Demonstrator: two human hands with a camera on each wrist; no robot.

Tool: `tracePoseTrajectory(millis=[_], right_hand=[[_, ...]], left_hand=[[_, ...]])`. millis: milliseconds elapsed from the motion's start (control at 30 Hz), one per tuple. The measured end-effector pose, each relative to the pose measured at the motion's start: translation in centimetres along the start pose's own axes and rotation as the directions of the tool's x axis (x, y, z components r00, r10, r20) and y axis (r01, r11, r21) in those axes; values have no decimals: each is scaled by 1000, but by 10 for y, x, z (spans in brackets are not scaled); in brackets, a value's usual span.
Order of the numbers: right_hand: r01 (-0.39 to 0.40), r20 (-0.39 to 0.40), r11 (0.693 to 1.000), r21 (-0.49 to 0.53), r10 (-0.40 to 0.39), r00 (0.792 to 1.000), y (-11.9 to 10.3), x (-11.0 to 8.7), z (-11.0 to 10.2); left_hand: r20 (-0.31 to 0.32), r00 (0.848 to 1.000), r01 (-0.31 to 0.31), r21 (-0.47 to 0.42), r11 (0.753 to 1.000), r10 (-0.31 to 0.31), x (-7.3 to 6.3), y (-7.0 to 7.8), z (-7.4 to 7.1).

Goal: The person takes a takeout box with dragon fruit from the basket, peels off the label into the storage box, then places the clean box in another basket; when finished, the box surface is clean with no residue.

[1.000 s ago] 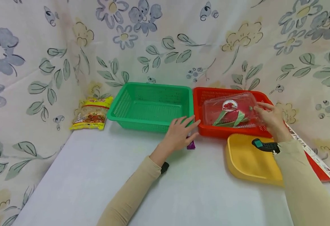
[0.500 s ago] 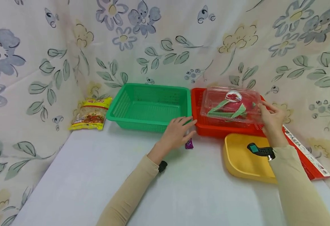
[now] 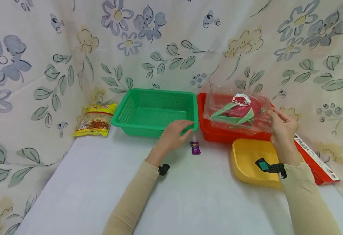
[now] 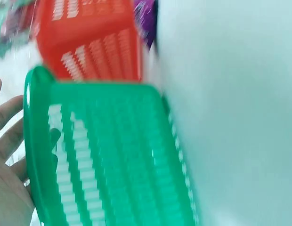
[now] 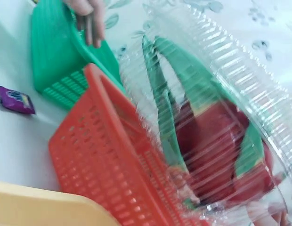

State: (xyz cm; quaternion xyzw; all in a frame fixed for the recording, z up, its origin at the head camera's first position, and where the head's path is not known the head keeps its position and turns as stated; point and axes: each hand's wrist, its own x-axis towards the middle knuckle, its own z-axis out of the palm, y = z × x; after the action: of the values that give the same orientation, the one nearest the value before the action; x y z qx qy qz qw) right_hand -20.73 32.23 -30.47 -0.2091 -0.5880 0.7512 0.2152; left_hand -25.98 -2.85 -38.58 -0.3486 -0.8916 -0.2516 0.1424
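My right hand (image 3: pixel 284 125) grips the right end of a clear plastic clamshell box (image 3: pixel 211 104), raised over the red basket (image 3: pixel 215 135). Inside the box lies a dragon fruit (image 5: pixel 212 146), red with long green scales; a round label is stuck on the lid. In the right wrist view only a few of that hand's fingertips (image 5: pixel 268 213) show at the bottom edge. My left hand (image 3: pixel 171 137) is at the front right corner of the green basket (image 3: pixel 148 131), its fingers loosely bent over the rim. In the left wrist view its fingers (image 4: pixel 9 141) lie alongside this rim.
A small purple packet (image 3: pixel 195 148) lies on the table before the baskets. A yellow tray (image 3: pixel 253 163) stands at front right, beside a red pasta box (image 3: pixel 321 166). A yellow noodle bag (image 3: pixel 96 120) leans at the back left. Flowered cloth (image 3: pixel 171 49) hangs behind.
My right hand has lifted the clamshell box up out of the red basket and slightly left. My left hand has drawn left, from between the baskets to the green one's corner.
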Motion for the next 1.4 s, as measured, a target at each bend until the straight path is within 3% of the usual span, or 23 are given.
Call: tracePoseTrajectory(millis=[167, 367, 633, 800, 1033, 1400], right_hand=[[-15, 15, 999, 52, 14, 1000, 1, -20, 1], [-31, 51, 994, 106, 26, 998, 2, -43, 6], [48, 94, 995, 88, -57, 994, 18, -74, 18], [48, 80, 998, 49, -52, 995, 27, -94, 24], [100, 127, 994, 38, -104, 987, 40, -119, 23], [152, 124, 977, -151, -134, 983, 69, -153, 22]], left_hand=[[-47, 994, 100, -71, 992, -103, -6, -22, -20], [-94, 969, 212, -150, 966, -227, -17, -43, -41], [-127, 945, 278, -170, 945, -301, -26, -66, -51], [-134, 927, 321, -207, 924, -351, -32, -74, -58], [-165, 915, 326, -238, 915, -369, -37, -80, -71], [-174, 909, 329, -263, 907, -380, -44, -91, -74]])
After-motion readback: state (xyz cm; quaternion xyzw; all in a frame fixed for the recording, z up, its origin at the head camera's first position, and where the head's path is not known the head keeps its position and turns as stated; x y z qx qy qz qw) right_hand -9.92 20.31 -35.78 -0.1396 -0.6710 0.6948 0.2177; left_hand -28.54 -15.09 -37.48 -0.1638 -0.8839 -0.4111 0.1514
